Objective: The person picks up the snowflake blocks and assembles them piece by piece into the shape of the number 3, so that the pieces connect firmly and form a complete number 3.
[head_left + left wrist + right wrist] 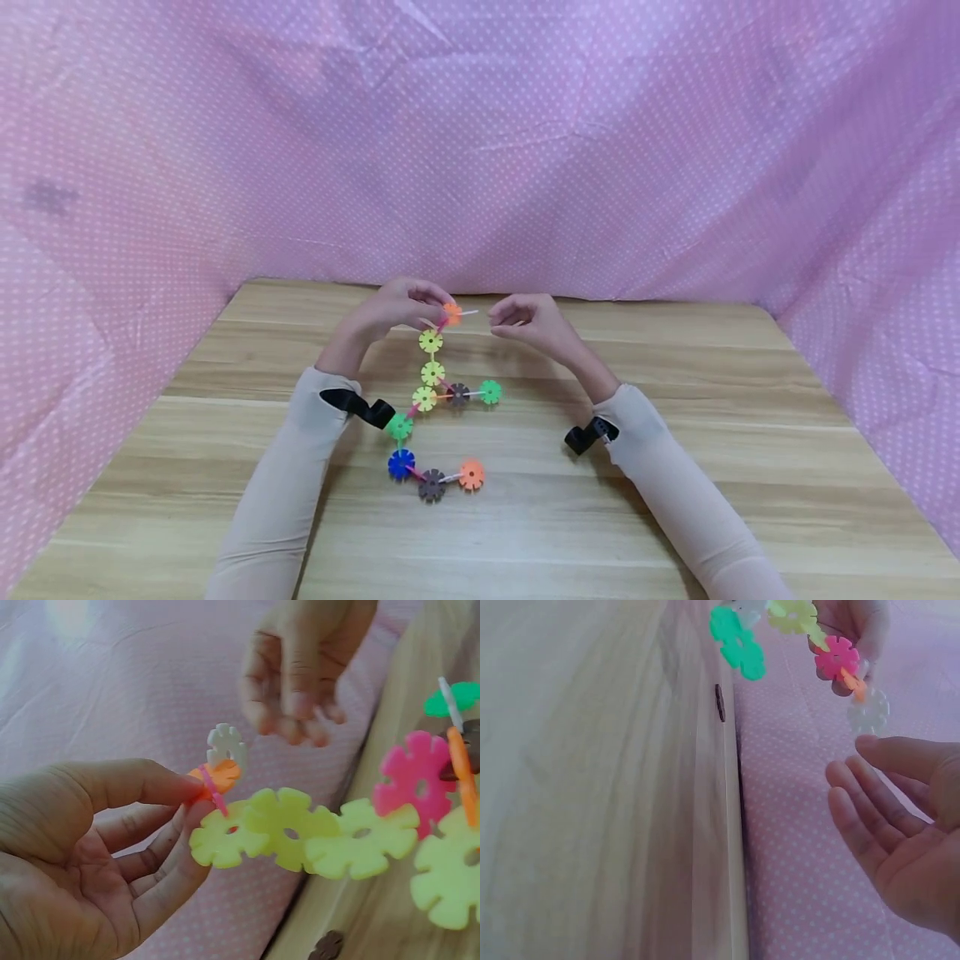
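My left hand (397, 307) pinches an orange flower-shaped disc (222, 777) between thumb and fingers at the far end of a chain of notched plastic discs. A white disc (868, 712) is slotted onto it and juts toward my right hand (536, 323), whose relaxed fingers hold nothing and stay a little apart from it. From the orange piece, the chain passes a pink disc (836, 658), then yellow discs (432, 372). One branch ends in a green disc (491, 392). Nearer me, the chain continues through green, blue (401, 464) and brown discs to another orange disc (472, 474).
A wooden table (675, 500) lies beneath the hands. Pink dotted cloth (525, 167) hangs behind its back edge. A loose brown disc (720, 703) lies close to that edge. Black wrist cameras (588, 437) sit on both sleeves.
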Tool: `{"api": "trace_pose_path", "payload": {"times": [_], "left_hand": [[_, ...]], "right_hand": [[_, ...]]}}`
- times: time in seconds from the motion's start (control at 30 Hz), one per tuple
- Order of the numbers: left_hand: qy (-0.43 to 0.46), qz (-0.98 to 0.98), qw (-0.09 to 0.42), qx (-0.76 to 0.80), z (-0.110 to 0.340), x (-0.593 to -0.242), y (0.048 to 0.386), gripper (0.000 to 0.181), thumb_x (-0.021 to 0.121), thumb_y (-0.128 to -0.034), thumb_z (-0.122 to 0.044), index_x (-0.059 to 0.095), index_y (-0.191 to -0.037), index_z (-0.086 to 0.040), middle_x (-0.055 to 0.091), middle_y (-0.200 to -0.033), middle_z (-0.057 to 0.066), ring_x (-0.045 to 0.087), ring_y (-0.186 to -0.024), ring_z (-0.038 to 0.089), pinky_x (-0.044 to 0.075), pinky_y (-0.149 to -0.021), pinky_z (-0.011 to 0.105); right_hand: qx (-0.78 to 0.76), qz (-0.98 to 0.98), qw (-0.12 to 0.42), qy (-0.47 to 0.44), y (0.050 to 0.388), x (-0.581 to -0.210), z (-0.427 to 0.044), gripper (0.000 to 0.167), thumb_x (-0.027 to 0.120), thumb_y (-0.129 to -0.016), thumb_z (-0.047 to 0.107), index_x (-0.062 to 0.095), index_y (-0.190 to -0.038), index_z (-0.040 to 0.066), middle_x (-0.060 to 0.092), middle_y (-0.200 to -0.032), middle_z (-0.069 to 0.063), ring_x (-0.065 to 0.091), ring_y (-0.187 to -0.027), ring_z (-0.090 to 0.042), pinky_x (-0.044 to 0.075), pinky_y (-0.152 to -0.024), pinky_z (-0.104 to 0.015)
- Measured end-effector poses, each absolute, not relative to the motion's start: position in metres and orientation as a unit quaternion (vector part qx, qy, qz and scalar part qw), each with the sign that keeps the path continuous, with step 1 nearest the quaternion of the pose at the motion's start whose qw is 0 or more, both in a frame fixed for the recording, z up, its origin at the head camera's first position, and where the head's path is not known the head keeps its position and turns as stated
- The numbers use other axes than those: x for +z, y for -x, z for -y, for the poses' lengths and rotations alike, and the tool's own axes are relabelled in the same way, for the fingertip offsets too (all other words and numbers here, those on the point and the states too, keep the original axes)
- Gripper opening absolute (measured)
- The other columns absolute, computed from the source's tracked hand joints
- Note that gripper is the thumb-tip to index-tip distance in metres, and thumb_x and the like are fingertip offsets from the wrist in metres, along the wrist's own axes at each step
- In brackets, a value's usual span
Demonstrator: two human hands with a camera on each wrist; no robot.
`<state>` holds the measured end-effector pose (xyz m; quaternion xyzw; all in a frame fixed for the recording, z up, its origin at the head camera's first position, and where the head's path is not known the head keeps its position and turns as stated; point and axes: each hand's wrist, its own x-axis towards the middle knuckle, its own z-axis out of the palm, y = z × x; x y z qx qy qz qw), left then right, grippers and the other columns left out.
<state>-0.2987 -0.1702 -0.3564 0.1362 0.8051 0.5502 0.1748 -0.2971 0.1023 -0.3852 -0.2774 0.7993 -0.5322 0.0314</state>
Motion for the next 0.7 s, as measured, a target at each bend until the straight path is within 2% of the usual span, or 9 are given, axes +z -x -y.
{"api": "trace_pose_path", "payload": {"times": [0.13,0.37,0.5,0.7], "left_hand": [[-0.13,-0.804,0.182,0.551,0.183,-0.353,0.3,0.032,0.07,-0.0918,-0.012,0.066,-0.122,0.001,0.072,-0.102,0.005,0.069,-0.094,0.019,0.061,-0.087,0.039],[-0.126,-0.808,0.191,0.544,0.194,-0.351,0.302,0.032,0.068,-0.0947,-0.01,0.064,-0.124,0.002,0.071,-0.102,0.003,0.07,-0.095,0.02,0.061,-0.089,0.04],[-0.129,-0.805,0.194,0.546,0.196,-0.352,0.303,0.031,0.066,-0.0956,-0.009,0.063,-0.124,0.003,0.071,-0.101,0.002,0.07,-0.095,0.019,0.061,-0.089,0.04],[-0.127,-0.801,0.191,0.552,0.195,-0.35,0.302,0.03,0.066,-0.0958,-0.008,0.064,-0.124,0.002,0.071,-0.102,0.002,0.07,-0.094,0.018,0.061,-0.089,0.04]], "right_hand": [[-0.506,-0.804,0.09,0.298,0.306,-0.388,-0.094,0.022,0.076,-0.087,-0.003,0.072,-0.108,-0.008,0.075,-0.098,-0.022,0.07,-0.083,-0.012,0.059,-0.078,-0.023],[-0.444,-0.806,0.196,0.338,0.325,-0.388,-0.072,0.031,0.073,-0.09,-0.003,0.068,-0.119,-0.009,0.073,-0.109,-0.025,0.072,-0.096,-0.024,0.06,-0.088,-0.03],[-0.413,-0.809,0.228,0.351,0.334,-0.389,-0.06,0.035,0.072,-0.091,-0.001,0.066,-0.125,-0.007,0.072,-0.114,-0.025,0.07,-0.102,-0.025,0.059,-0.092,-0.031],[-0.381,-0.812,0.262,0.355,0.344,-0.394,-0.044,0.042,0.075,-0.09,0.0,0.063,-0.129,-0.007,0.07,-0.118,-0.025,0.069,-0.105,-0.027,0.06,-0.089,-0.029]]}}
